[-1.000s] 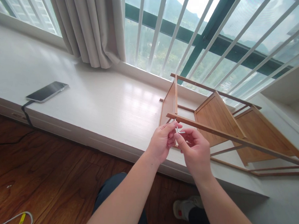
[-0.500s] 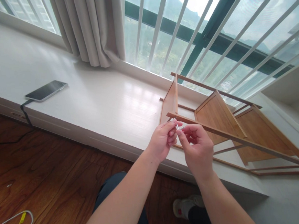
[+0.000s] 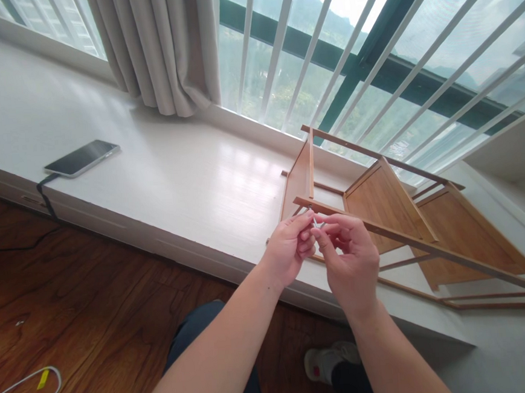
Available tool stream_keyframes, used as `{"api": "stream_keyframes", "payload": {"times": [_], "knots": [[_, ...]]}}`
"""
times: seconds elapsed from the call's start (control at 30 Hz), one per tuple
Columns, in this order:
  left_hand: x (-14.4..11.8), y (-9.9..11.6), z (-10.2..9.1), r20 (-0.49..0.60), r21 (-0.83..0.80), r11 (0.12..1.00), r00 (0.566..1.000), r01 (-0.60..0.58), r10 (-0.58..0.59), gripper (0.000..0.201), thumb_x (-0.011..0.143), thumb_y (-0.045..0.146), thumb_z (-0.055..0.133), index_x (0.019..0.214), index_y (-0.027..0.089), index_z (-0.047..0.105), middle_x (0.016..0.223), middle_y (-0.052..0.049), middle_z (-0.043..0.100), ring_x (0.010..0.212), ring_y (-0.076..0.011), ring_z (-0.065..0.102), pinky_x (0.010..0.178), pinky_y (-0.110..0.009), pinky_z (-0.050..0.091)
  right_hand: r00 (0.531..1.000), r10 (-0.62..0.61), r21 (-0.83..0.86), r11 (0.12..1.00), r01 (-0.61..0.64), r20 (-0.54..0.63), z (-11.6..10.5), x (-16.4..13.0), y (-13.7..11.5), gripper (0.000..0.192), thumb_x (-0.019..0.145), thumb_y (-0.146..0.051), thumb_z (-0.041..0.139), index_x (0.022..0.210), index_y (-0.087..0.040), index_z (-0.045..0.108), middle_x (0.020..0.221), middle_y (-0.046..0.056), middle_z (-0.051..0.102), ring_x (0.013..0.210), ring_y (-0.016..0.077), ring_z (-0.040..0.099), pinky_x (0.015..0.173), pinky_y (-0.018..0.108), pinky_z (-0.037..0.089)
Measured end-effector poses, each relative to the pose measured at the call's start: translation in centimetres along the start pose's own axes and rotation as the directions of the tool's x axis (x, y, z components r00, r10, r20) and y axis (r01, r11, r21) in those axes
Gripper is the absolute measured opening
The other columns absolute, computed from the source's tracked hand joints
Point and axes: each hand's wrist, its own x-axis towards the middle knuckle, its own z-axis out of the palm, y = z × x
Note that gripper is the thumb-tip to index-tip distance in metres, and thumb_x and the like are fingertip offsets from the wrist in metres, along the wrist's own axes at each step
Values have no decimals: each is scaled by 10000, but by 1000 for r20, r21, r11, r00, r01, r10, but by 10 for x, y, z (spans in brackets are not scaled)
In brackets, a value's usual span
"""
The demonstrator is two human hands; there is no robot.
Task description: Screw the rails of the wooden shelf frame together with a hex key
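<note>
Since the earlier frame the short arm of the hex key had swung round, and the right hand had drifted slightly outward with it; the left hand had stayed almost where it was. The left thumb and forefinger were pinched narrowly on the key's long arm, the other fingers curled in; the right thumb and forefinger were close together at the bend, holding it there, their tips just beside the left ones. The key stood against the near end of the wooden rack's front rail; whether its tip sat in a fastener was too small to tell. The rack lay on its side on the white ledge, below the barred window; a grey curtain hung left of it; well apart from the hands, a phone lay near the ledge's front edge with a black cable beneath one end; a white cable with a yellow tag curved across the wooden floor.
</note>
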Motion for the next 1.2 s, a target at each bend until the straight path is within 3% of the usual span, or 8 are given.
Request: {"api": "stream_keyframes", "payload": {"times": [0.6,0.87,1.2], "knots": [[1,2,-3,83,-20,1000,996,23,-21,328,903,389,701,728,138,583,590,76,352,472,-29,293,437,-167,227,993,-120,-21,993,120,16,1,6,1,174,915,-181,708,1075,-245,676,862,-8,747,724,144,712,664,277,592],[1,5,-1,120,-19,999,993,27,-24,338,915,384,685,719,134,571,584,81,340,468,-26,287,447,-161,240,978,-200,-131,970,206,59,-2,10,2,175,925,-173,692,1081,-251,687,909,-4,740,754,139,698,688,277,574],[3,3,-3,139,-65,998,990,24,-14,314,878,381,739,757,141,576,573,89,356,463,-27,309,440,-157,248,958,-268,-142,950,280,97,-5,11,2,222,932,-131,673,1116,-255,688,942,-8,754,759,124,700,690,257,568]]}}
